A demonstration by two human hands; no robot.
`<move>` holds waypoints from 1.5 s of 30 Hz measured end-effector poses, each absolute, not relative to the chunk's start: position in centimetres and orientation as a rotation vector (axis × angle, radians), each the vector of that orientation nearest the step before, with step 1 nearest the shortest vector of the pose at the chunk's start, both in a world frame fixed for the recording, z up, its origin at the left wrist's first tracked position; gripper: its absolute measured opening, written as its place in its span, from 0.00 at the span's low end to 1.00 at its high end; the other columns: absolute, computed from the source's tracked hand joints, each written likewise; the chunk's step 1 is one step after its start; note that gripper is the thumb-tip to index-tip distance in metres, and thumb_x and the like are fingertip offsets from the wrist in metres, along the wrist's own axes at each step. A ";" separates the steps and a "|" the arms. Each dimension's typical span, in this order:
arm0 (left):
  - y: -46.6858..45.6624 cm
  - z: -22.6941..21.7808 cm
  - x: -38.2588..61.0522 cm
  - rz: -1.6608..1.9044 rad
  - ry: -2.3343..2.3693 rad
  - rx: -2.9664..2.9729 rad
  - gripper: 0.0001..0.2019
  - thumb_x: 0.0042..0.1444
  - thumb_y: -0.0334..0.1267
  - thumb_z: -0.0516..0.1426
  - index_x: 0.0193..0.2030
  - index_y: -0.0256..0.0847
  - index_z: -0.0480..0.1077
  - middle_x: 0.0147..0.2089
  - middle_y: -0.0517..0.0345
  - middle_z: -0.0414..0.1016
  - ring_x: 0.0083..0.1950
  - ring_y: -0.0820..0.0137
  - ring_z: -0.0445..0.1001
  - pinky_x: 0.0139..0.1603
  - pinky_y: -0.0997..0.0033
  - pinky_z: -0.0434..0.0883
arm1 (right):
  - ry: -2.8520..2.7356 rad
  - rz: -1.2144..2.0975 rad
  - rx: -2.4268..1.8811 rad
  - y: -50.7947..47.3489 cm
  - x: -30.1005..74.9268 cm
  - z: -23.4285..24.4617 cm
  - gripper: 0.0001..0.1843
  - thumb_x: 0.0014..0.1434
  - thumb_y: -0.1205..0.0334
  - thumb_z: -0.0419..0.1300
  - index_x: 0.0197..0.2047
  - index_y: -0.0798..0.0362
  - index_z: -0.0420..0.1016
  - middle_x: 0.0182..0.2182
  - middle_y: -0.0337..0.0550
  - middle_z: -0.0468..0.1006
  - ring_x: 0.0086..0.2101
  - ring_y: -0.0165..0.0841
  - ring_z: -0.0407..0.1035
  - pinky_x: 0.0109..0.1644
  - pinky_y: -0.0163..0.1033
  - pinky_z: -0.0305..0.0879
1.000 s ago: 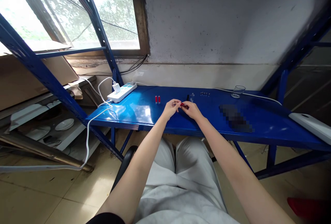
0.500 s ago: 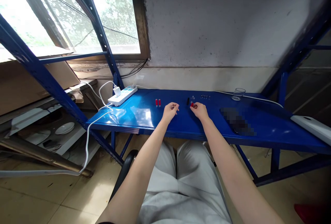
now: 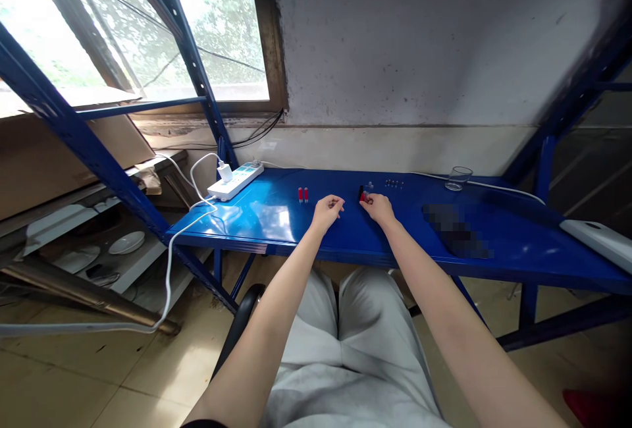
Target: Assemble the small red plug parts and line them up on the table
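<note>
Head view: the right hand [image 3: 381, 207] pinched a small red part [image 3: 364, 197]; the left hand [image 3: 326, 207] lay apart, loosely curled, contents unclear. The red part was judged light, rigid: grip sides with fingertips

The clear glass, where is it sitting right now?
In the head view the glass stands at the back of the blue shelf, on the right, beside the white cable and beyond the right hand.
</note>
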State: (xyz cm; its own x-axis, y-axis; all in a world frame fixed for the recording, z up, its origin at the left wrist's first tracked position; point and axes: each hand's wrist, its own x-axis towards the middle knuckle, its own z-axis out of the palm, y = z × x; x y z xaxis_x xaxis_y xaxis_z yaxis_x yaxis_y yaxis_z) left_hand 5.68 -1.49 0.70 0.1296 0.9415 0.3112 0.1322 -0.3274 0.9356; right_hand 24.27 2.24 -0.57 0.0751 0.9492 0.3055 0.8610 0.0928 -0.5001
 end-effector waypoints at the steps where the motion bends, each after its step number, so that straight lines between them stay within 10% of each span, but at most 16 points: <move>1: -1.5 0.7 5.7 1.284 1.065 1.619 0.12 0.53 0.43 0.54 0.34 0.36 0.71 0.29 0.55 0.72 0.24 0.77 0.67 0.26 0.76 0.66 | -1.798 0.195 -1.779 2.3 24.3 -0.6 0.10 0.53 0.56 0.56 0.29 0.54 0.72 0.23 0.44 0.73 0.23 0.31 0.66 0.24 0.34 0.55; 29: -1.4 0.4 5.7 1.295 1.064 1.631 0.11 0.53 0.44 0.54 0.35 0.37 0.70 0.28 0.56 0.70 0.24 0.77 0.66 0.26 0.76 0.66 | -1.681 0.234 -1.940 1.6 25.8 -1.0 0.10 0.56 0.64 0.53 0.40 0.56 0.72 0.35 0.51 0.76 0.34 0.37 0.70 0.29 0.36 0.59; 45: -1.5 0.6 5.6 1.289 1.074 1.632 0.10 0.53 0.42 0.54 0.34 0.37 0.70 0.27 0.56 0.70 0.23 0.77 0.66 0.26 0.76 0.66 | -1.612 0.267 -1.961 1.4 25.2 -0.3 0.13 0.54 0.54 0.57 0.33 0.54 0.79 0.24 0.47 0.77 0.24 0.35 0.69 0.23 0.35 0.57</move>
State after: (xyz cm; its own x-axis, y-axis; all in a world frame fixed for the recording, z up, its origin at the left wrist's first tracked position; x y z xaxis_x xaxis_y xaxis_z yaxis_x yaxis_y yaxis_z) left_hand 5.61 -1.49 0.56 0.1287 0.9381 0.3216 0.1468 -0.3388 0.9294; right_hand 25.15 1.40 -0.28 0.2493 0.9467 0.2038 0.8307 -0.1009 -0.5475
